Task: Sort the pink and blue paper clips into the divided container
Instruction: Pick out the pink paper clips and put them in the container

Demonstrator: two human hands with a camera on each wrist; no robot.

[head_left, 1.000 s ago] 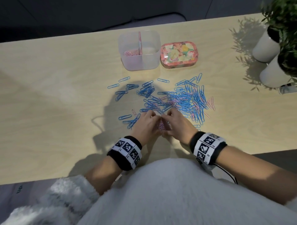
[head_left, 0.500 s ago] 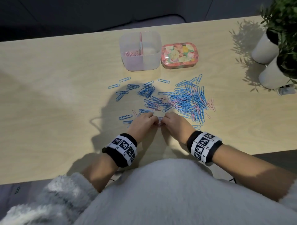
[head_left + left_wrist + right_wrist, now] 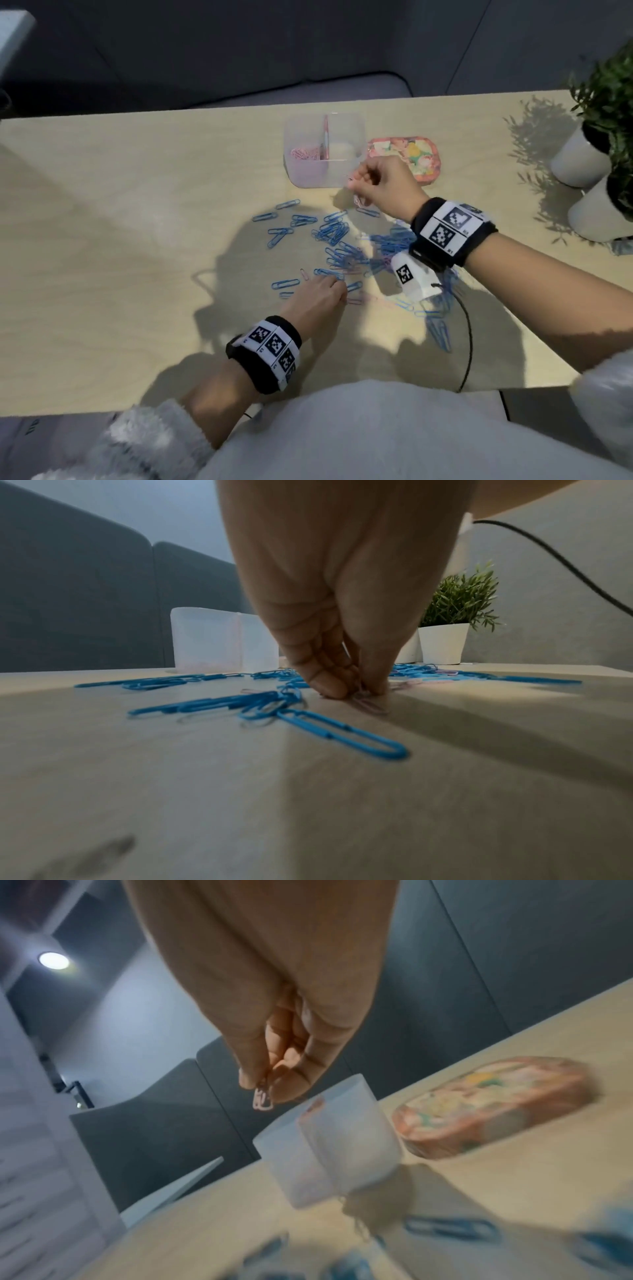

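The clear divided container [image 3: 346, 178] stands at the back of the table, with pink paper clips [image 3: 305, 153] in its left compartment. Just in front of its right half, above the table, my right hand [image 3: 352, 183] pinches a few pink clips [image 3: 263, 1099] between thumb and fingers; the container [image 3: 329, 1145] lies just below and beyond them. Blue paper clips [image 3: 335, 236], with a few pink ones among them, are scattered mid-table. At the pile's near edge, my left hand [image 3: 340, 293] rests on the table. Its fingertips [image 3: 329, 688] pinch a pink clip [image 3: 371, 706] lying there.
A floral tin [image 3: 416, 154] sits right of the container, partly behind my right hand. Two white plant pots [image 3: 579, 161] stand at the far right edge. A black cable [image 3: 469, 342] hangs from my right wrist over the near clips. A large blue clip [image 3: 342, 733] lies before my left fingers.
My right hand has lifted from the pile's near edge and travelled forward to the container with pink clips. My left hand has stayed low at the pile's near edge.
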